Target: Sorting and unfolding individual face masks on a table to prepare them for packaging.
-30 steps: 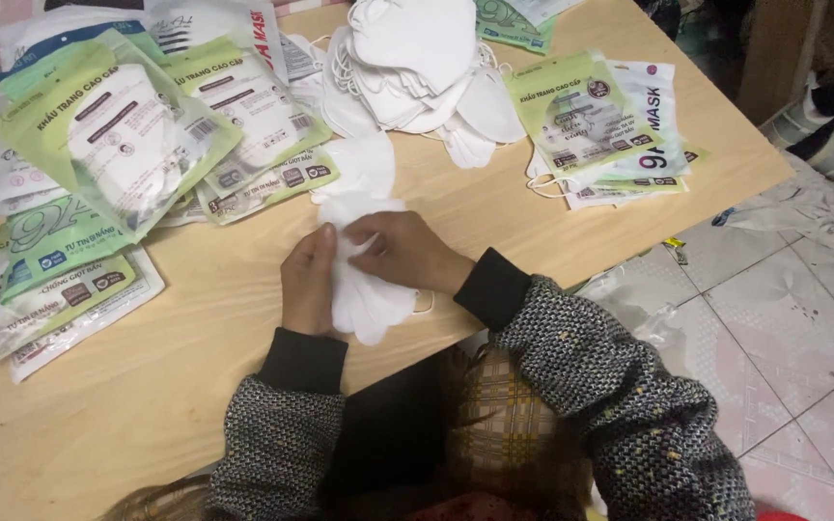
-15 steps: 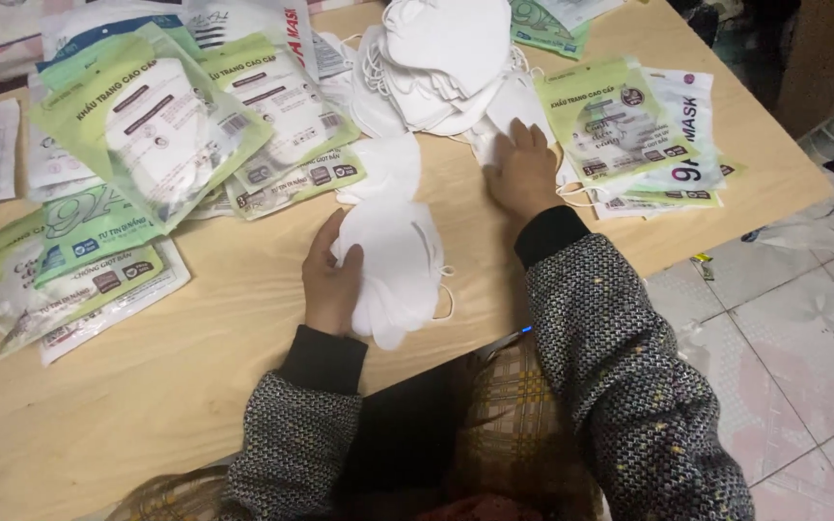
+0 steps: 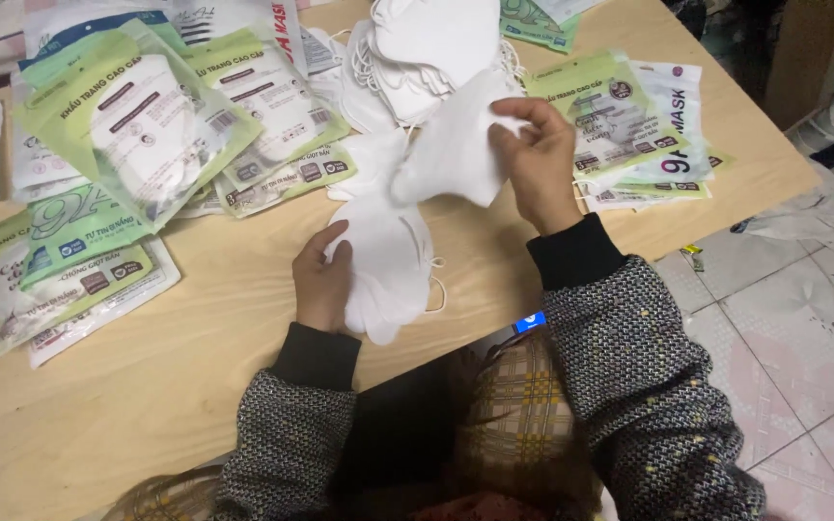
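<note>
wooden table (image 3: 195, 386) | pale tiled floor (image 3: 784, 328) | dim light

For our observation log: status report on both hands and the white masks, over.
Left hand pins a small stack of white masks on the wooden table. Right hand lifts one mask clear. Nothing between them.

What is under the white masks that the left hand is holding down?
Under the stack of white masks pinned by the left hand lies the wooden table; whatever sits directly beneath is covered.
</note>
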